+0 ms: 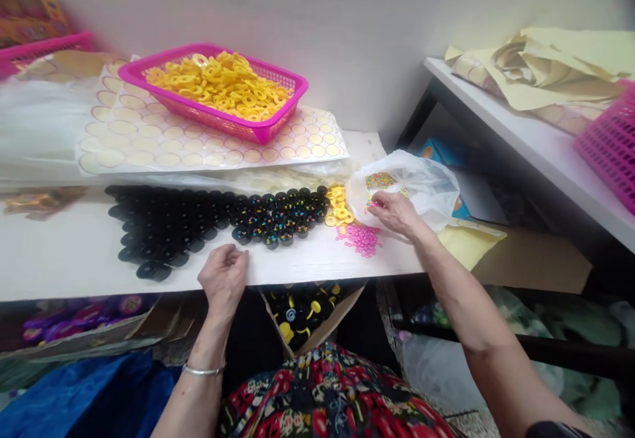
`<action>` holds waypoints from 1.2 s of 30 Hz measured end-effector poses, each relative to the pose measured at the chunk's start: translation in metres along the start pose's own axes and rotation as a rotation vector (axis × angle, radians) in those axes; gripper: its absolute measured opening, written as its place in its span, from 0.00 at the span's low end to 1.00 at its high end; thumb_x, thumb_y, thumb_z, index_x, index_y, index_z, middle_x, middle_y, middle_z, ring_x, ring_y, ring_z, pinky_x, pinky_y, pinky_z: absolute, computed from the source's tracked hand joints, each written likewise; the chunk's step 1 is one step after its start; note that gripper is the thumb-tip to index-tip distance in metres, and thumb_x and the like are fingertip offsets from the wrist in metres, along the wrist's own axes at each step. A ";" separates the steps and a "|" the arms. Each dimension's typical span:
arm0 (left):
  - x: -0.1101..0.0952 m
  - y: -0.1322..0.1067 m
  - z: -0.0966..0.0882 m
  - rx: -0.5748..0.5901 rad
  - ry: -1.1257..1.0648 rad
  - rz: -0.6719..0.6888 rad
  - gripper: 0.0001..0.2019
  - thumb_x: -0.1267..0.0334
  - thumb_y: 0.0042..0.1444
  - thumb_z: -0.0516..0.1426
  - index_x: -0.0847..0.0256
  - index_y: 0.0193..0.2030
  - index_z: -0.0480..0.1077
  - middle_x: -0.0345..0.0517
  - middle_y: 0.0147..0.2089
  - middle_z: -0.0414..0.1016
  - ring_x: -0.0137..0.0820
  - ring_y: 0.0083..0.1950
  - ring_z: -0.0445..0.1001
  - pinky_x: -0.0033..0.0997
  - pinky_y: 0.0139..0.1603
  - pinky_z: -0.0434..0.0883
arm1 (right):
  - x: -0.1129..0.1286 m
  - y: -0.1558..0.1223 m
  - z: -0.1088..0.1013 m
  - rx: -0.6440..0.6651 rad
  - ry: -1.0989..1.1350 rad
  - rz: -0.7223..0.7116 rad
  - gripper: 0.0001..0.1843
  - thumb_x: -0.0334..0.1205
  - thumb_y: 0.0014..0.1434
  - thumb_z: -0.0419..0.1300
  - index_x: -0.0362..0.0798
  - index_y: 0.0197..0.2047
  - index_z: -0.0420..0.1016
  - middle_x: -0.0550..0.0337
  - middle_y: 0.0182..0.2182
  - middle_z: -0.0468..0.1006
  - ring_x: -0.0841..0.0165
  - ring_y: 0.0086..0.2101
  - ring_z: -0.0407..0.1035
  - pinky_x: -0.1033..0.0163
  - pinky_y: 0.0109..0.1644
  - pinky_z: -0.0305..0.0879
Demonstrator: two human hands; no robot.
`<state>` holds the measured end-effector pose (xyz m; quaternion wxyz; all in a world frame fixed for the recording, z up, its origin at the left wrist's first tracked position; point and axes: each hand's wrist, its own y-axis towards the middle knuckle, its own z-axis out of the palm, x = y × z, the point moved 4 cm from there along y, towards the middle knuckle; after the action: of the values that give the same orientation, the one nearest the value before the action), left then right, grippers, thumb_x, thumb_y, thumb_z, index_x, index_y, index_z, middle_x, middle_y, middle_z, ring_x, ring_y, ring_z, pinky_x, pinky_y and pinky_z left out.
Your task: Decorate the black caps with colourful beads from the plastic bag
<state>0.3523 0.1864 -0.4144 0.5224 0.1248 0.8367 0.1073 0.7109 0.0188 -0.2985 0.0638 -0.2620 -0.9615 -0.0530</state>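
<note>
At the table's front edge my left hand (pixel 225 271) rests with curled fingers, and whatever may be inside them is hidden. It is close to rows of black round cups (pixel 173 223). Those toward the right have small coloured beads in them. My right hand (pixel 395 213) has its fingers pinched together at the mouth of a white plastic bag (pixel 431 183). Loose multicoloured beads (pixel 381 180) lie inside this bag. Beside it are a small group of yellow rings (pixel 338 205) and a pile of pink beads (pixel 361 239).
A pink basket (pixel 262 132) full of yellow rings stands on printed sheets (pixel 198 150) at the back. Under the table, a cardboard box (pixel 342 315) holds black and yellow pieces. To the right, a raised shelf (pixel 501 120) carries paper and another pink basket (pixel 610 140).
</note>
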 end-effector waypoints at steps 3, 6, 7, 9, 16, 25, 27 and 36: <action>-0.003 -0.001 0.000 0.005 0.024 0.035 0.13 0.59 0.46 0.59 0.62 0.37 0.71 0.40 0.32 0.70 0.28 0.30 0.70 0.29 0.35 0.69 | 0.002 -0.010 0.019 -0.074 -0.010 0.151 0.11 0.40 0.62 0.50 0.47 0.38 0.72 0.55 0.29 0.74 0.64 0.32 0.65 0.64 0.31 0.49; -0.005 -0.001 -0.001 -0.003 0.059 0.046 0.12 0.59 0.46 0.58 0.62 0.37 0.71 0.39 0.31 0.70 0.27 0.29 0.69 0.29 0.36 0.68 | -0.004 -0.014 0.026 -0.208 -0.067 0.252 0.13 0.39 0.63 0.48 0.43 0.44 0.71 0.48 0.39 0.73 0.63 0.35 0.65 0.63 0.31 0.49; -0.006 -0.001 -0.001 -0.003 0.069 0.049 0.12 0.59 0.46 0.58 0.62 0.37 0.71 0.39 0.30 0.69 0.27 0.29 0.69 0.29 0.36 0.68 | -0.004 -0.015 0.026 -0.241 -0.071 0.237 0.14 0.38 0.63 0.48 0.42 0.45 0.71 0.47 0.42 0.72 0.63 0.36 0.65 0.63 0.32 0.50; -0.007 -0.001 -0.001 0.000 0.083 0.059 0.12 0.60 0.46 0.58 0.62 0.37 0.71 0.39 0.30 0.69 0.27 0.29 0.69 0.29 0.36 0.68 | 0.003 -0.017 0.029 -0.221 -0.040 0.104 0.14 0.35 0.64 0.46 0.43 0.43 0.72 0.49 0.43 0.71 0.63 0.38 0.65 0.64 0.34 0.52; -0.014 -0.003 -0.001 -0.025 0.134 0.120 0.11 0.61 0.47 0.57 0.63 0.37 0.71 0.40 0.29 0.69 0.28 0.29 0.69 0.29 0.37 0.68 | 0.038 -0.029 0.055 0.177 -0.088 -0.162 0.15 0.32 0.62 0.46 0.47 0.38 0.74 0.54 0.37 0.73 0.65 0.35 0.67 0.64 0.33 0.52; -0.012 -0.003 -0.001 -0.015 0.080 0.122 0.11 0.62 0.47 0.56 0.63 0.37 0.70 0.40 0.30 0.69 0.26 0.29 0.68 0.27 0.35 0.68 | 0.038 -0.014 0.062 0.235 -0.203 -0.064 0.16 0.30 0.62 0.45 0.43 0.42 0.73 0.47 0.39 0.75 0.60 0.41 0.70 0.63 0.35 0.57; -0.015 -0.004 -0.002 -0.015 0.073 0.118 0.11 0.62 0.47 0.56 0.63 0.37 0.70 0.40 0.30 0.69 0.26 0.28 0.67 0.27 0.35 0.68 | 0.041 -0.014 0.060 0.245 -0.197 -0.079 0.16 0.29 0.61 0.45 0.42 0.42 0.73 0.45 0.39 0.76 0.58 0.42 0.70 0.62 0.36 0.58; -0.011 -0.014 -0.039 -0.350 0.132 0.011 0.10 0.58 0.51 0.55 0.62 0.36 0.67 0.40 0.31 0.65 0.25 0.27 0.63 0.28 0.33 0.65 | 0.053 -0.011 0.069 0.262 -0.257 -0.110 0.15 0.31 0.59 0.47 0.39 0.39 0.75 0.42 0.36 0.77 0.56 0.37 0.73 0.61 0.34 0.60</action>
<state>0.3203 0.1671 -0.3923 0.4794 0.0290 0.8370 0.2621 0.6540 0.0452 -0.3592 -0.0291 -0.2031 -0.9733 0.1030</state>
